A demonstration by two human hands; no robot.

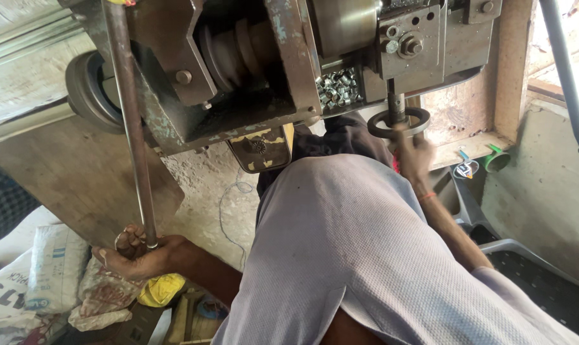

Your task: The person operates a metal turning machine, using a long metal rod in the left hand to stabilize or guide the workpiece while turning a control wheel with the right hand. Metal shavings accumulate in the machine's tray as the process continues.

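Observation:
My left hand (136, 252) is closed around the lower end of a long steel rod (131, 121), which runs up into a worn grey-green metal machine (251, 108). My right hand (414, 153) grips the dark round handwheel (399, 122) under the machine's bolted block (409, 45). My grey-shirted body fills the middle of the view and hides what lies below it.
A heap of small shiny metal pieces (337, 86) lies in the machine's tray. White printed sacks (43, 268) and a yellow cloth (160, 289) sit at the lower left. A grey plastic chair (525, 255) and a green cup (497, 160) are at the right, and a dark lever (564, 76) hangs there.

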